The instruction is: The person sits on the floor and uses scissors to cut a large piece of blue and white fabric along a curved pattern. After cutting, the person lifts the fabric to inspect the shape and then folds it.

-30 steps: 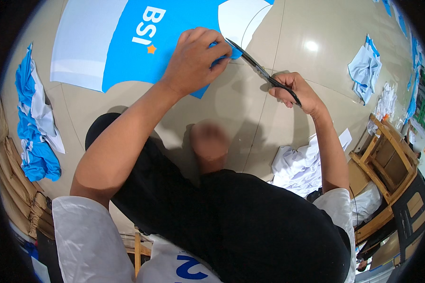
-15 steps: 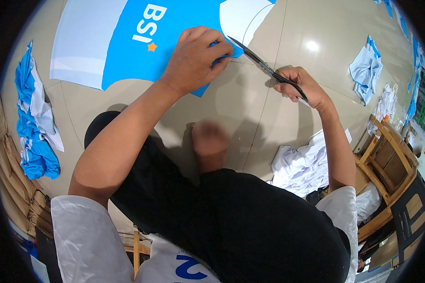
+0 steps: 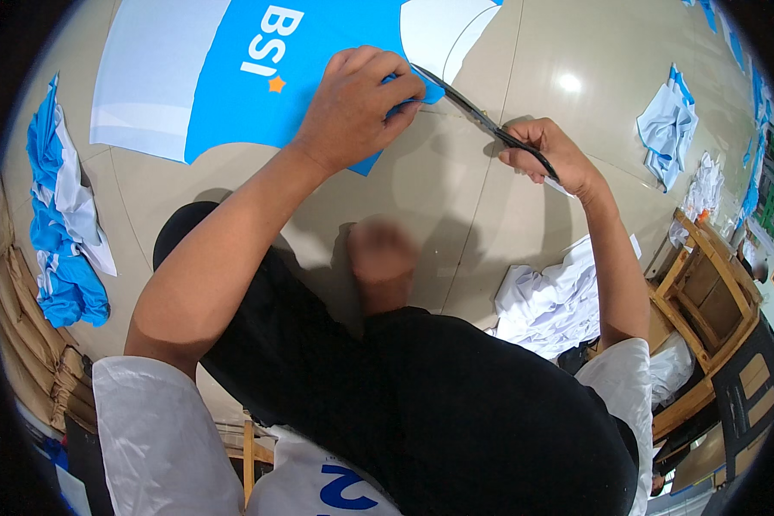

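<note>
A blue fabric panel [image 3: 224, 95] with a pale band, white lettering, an orange star and a white curved section [image 3: 430, 34] lies on the tiled floor. My left hand [image 3: 353, 107] is closed on its blue right edge, where the cloth lifts slightly under the fingers. Long black scissors [image 3: 473, 112] slant from upper left to lower right, blades at that edge beside my left fingertips. My right hand [image 3: 546, 159] grips their handles. Whether the blades are cutting cloth at this instant is hard to tell.
Crumpled blue-and-white cloth [image 3: 64, 206] lies far left beside brown folded material [image 3: 26, 327]. White cloth [image 3: 542, 297] is near my right forearm, a pale piece [image 3: 666, 129] farther up right. A wooden frame [image 3: 697, 292] stands at right. My black-trousered legs and blurred bare foot [image 3: 378, 262] occupy the middle.
My right hand and the scissor handles have moved slightly right and up since a second ago. My left hand has stayed nearly still, shifting a little with the panel.
</note>
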`<move>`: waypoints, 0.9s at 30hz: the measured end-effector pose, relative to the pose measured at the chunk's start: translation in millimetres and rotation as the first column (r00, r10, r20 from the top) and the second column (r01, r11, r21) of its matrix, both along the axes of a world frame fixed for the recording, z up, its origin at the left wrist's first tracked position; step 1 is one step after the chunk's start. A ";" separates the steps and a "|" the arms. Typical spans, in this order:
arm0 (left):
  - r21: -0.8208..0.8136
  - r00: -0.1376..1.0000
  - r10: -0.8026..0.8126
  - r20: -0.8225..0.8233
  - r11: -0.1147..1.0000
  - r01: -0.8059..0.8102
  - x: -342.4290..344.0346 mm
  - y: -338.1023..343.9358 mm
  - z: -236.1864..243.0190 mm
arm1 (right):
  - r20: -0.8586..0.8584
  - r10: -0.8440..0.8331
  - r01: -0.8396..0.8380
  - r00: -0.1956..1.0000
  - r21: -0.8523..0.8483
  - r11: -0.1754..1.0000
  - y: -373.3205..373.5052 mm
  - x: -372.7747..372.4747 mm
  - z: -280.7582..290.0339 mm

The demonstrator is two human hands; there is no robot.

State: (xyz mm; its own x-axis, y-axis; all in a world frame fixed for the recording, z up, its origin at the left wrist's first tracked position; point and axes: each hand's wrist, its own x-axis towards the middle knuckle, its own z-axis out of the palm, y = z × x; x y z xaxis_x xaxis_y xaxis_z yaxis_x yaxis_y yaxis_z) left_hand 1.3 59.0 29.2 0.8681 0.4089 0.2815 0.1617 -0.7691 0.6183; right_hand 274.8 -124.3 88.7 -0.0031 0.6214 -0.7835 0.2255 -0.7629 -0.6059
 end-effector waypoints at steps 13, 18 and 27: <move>-0.006 1.000 0.009 0.007 1.000 -0.009 -0.5 0.6 0.6 | 0.029 0.022 -0.022 0.999 -0.001 1.000 3.3 -0.2 3.2; 0.005 1.000 0.008 -0.007 1.000 -0.008 -1.1 0.9 1.0 | 0.027 0.015 -0.015 1.000 -0.009 1.000 3.3 -0.6 3.4; 0.015 1.000 0.013 0.018 1.000 -0.013 -2.5 1.7 0.0 | -0.006 -0.004 0.004 1.000 0.002 1.000 -0.4 1.1 -0.2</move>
State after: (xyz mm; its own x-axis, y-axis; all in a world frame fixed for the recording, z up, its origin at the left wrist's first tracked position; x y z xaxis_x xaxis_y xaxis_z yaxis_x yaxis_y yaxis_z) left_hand -1.2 60.8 29.2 0.8574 0.4156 0.3035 0.1606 -0.7765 0.6094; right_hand 275.8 -124.7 88.6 -0.0057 0.6232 -0.7820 0.2187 -0.7623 -0.6091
